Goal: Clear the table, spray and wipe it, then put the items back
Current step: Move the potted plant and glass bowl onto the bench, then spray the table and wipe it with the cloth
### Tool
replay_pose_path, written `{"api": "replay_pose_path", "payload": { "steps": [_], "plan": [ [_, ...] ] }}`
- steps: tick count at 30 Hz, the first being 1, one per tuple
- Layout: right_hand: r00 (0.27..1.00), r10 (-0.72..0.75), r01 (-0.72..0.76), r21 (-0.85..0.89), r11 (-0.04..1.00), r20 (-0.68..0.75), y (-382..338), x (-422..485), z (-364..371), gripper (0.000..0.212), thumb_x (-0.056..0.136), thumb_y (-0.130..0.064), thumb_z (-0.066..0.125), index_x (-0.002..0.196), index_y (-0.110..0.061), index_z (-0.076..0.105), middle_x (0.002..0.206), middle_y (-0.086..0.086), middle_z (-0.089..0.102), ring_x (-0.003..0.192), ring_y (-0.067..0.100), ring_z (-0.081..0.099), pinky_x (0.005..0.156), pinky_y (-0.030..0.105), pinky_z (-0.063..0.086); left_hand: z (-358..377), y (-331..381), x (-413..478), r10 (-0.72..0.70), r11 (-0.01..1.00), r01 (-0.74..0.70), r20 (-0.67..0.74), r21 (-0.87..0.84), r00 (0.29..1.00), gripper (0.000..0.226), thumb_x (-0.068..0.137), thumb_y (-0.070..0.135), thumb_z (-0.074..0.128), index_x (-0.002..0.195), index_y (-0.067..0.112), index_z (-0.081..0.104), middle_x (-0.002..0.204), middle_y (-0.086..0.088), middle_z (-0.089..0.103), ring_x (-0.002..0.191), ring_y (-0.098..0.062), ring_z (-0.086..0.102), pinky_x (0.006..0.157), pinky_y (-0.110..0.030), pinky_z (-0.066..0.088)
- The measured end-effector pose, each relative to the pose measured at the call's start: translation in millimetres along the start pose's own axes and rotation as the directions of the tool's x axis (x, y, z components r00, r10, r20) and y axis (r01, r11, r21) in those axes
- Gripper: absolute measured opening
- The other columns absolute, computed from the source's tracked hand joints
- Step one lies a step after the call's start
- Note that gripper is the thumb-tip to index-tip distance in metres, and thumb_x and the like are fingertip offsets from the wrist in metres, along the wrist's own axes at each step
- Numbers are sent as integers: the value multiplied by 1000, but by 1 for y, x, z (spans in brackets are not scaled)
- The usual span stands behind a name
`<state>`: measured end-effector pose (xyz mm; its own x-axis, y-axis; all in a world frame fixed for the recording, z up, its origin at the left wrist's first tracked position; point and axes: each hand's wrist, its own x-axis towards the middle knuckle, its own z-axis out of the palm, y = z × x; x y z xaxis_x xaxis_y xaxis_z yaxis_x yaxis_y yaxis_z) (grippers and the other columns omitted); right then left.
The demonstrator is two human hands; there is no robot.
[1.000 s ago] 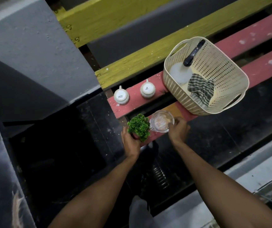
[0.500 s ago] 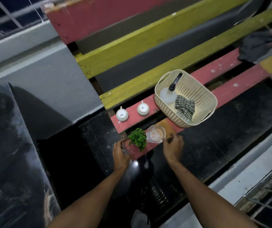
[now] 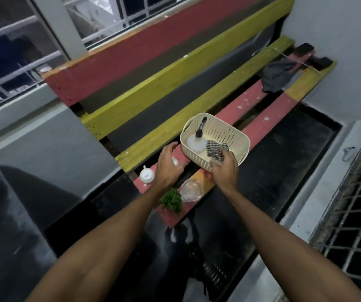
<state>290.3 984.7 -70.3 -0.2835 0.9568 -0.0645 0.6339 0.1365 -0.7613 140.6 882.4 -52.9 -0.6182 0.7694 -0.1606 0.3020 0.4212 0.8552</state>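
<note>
Red-yellow slatted bench (image 3: 269, 118), black floor (image 3: 284, 171), barred window behind. Cream basket (image 3: 229, 136) on bench. Left hand (image 3: 169, 164) spread, empty; right hand (image 3: 224, 168) curled at basket rim, grasp unclear.

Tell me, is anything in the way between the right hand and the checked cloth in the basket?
Nothing visible is. The right hand reaches over the near rim of the basket, its fingers right at the checked cloth. The spray bottle lies farther left in the basket, off that path.
</note>
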Motion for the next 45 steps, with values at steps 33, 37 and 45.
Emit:
{"api": "replay_pose_path", "payload": {
  "steps": [33, 37, 45],
  "plan": [
    [972, -40, 108, -290, 951, 231, 94, 173, 61, 35, 92, -20, 47, 123, -22, 63, 112, 13, 56, 98, 31, 55, 80, 37, 51, 111, 6, 161, 75, 984, -84, -68, -155, 995, 56, 84, 36, 80, 126, 25, 44, 105, 11, 69, 98, 6, 65, 78, -19, 52],
    [983, -67, 105, -229, 968, 170, 40, 153, 27, 49, 87, -9, 60, 134, -22, 58, 125, 12, 52, 109, 35, 54, 89, 43, 51, 59, 44, 131, 155, 966, -178, -128, -189, 980, 47, 92, 34, 73, 132, 21, 53, 101, 8, 69, 93, -8, 66, 71, -26, 48],
    [968, -143, 181, -177, 967, 208, -94, 61, 12, 55, 86, -8, 59, 139, -22, 57, 121, 13, 49, 107, 38, 57, 91, 42, 49, -83, 70, 23, 91, 964, -172, -360, -201, 928, 43, 97, 27, 66, 136, 10, 59, 105, 3, 73, 97, -3, 67, 75, -21, 50]
  ]
}}
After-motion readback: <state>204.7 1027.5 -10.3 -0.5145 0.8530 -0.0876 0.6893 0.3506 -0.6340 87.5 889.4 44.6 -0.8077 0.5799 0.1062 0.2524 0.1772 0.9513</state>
